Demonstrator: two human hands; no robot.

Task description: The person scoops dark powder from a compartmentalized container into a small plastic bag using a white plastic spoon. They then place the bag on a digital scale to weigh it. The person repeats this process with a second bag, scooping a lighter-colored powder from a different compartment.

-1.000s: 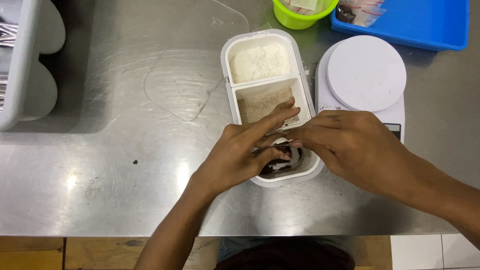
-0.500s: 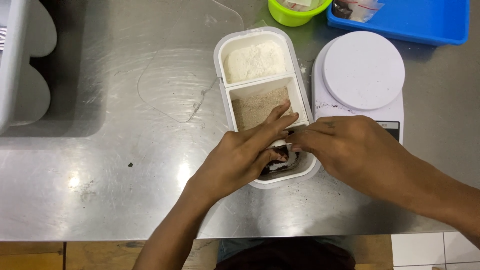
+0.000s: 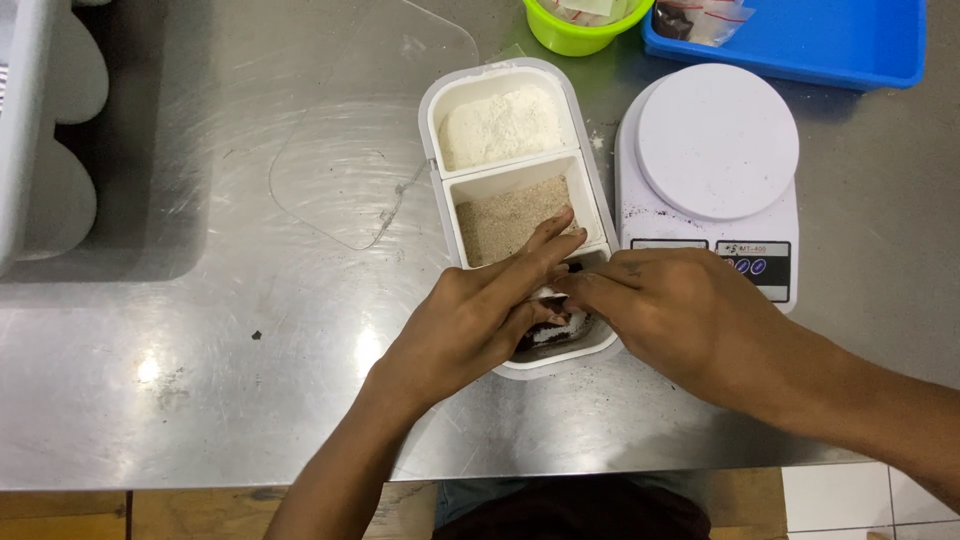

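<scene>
left hand [image 3: 470,325]: centre frame, fingers stretched over the tray's near compartment, fingertips pinching a small dark, white-dusted lump [image 3: 548,322].
right hand [image 3: 665,310]: comes in from lower right, fingertips meet the left's on the same lump; both grasp it, likely to shape or coat it.
lump: sits in the near compartment, mostly hidden by fingers.
tray [image 3: 436,150]: white, three cells in a row, centre of the table [image 3: 200,380]; far cell holds white flour [image 3: 500,125], middle cell brown crumbs [image 3: 510,220] — lined up like coating stations.
scale [image 3: 715,150]: white, just right of tray, platter bare.
top edge: green bowl [image 3: 560,35], blue bin [image 3: 800,50].
left edge: white rack [image 3: 40,150].
</scene>
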